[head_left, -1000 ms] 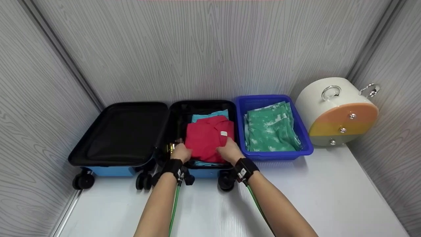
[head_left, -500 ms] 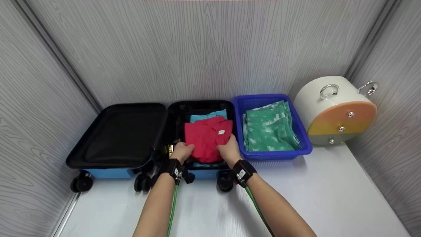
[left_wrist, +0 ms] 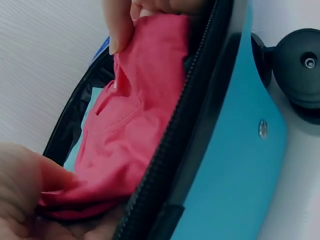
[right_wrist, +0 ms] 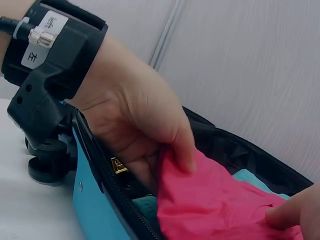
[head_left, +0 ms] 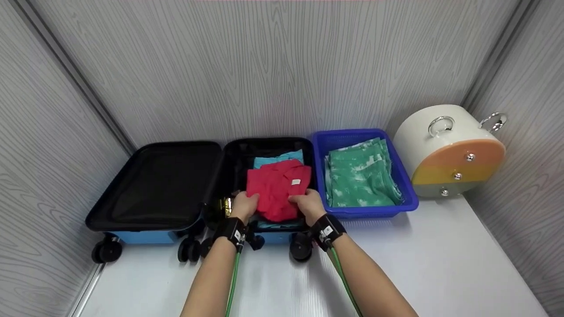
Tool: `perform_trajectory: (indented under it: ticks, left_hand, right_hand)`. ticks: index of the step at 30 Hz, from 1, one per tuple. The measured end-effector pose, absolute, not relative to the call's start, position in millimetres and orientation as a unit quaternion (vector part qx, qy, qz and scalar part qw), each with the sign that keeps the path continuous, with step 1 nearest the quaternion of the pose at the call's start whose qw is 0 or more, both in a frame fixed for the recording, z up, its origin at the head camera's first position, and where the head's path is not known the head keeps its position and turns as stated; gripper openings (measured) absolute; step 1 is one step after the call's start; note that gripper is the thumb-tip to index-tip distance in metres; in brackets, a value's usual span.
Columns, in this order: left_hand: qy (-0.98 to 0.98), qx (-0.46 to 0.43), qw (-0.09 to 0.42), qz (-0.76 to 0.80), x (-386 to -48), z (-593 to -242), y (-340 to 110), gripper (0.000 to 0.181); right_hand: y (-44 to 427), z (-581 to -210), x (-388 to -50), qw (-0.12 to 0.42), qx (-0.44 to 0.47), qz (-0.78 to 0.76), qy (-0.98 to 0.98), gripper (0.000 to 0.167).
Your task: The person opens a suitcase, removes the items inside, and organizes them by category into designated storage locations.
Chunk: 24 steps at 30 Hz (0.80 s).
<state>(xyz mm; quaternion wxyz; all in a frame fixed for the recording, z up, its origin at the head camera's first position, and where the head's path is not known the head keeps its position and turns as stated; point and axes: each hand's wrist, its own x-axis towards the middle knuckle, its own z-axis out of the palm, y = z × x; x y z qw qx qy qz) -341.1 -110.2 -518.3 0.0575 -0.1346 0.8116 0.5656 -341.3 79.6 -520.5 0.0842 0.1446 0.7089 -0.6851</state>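
Note:
A folded red garment (head_left: 275, 187) with a small white label lies inside the open blue suitcase (head_left: 273, 238), on top of light blue clothing (head_left: 286, 157). My left hand (head_left: 244, 205) pinches its left edge, thumb on top and fingers underneath, as the right wrist view shows on the red cloth (right_wrist: 200, 192). On the opposite edge my right hand (head_left: 309, 204) grips the garment the same way. In the left wrist view the red cloth (left_wrist: 135, 110) spans between both hands, just inside the zippered rim.
The suitcase's black lid half (head_left: 163, 185) lies open at the left. A blue plastic basket (head_left: 365, 211) with folded green tie-dye cloth (head_left: 363, 174) stands at the right. Beyond it is a round white case (head_left: 432, 127) with striped drawers and ring handles. Walls enclose the back and sides.
Both hands keep hold of the red garment, and its surface has shifted slightly as they adjust its edges. The whole view has tilted a little. Basket and white case stay put.

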Motion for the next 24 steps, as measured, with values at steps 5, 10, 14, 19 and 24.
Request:
perform_trajectory:
  ticks: [5,10,14,19,24]
  left_hand:
    - [0.807,-0.133,0.038,0.575,-340.8,-520.0,-111.6,0.044]
    - [0.779,-0.111,0.017,0.617,-341.8,-515.9,-107.1,0.049]
    - [0.767,-0.098,0.002,0.635,-339.5,-512.1,-103.8,0.048]
    - [0.766,-0.095,-0.021,0.635,-338.3,-501.7,-100.2,0.048]
    - [0.772,-0.082,-0.041,0.629,-337.6,-485.4,-94.6,0.048]
  right_hand:
    - [76.3,-522.2,-339.2,0.068,0.118,-0.682,0.718,0.044]
    - [76.6,-522.3,-342.1,0.035,0.058,-0.661,0.747,0.059]
    - [79.8,-520.6,-341.7,0.026,0.018,-0.619,0.785,0.061]
    - [83.9,-513.2,-341.6,-0.003,-0.024,-0.574,0.819,0.058]
    - [88.4,-501.8,-342.3,-0.035,-0.053,-0.563,0.824,0.058]
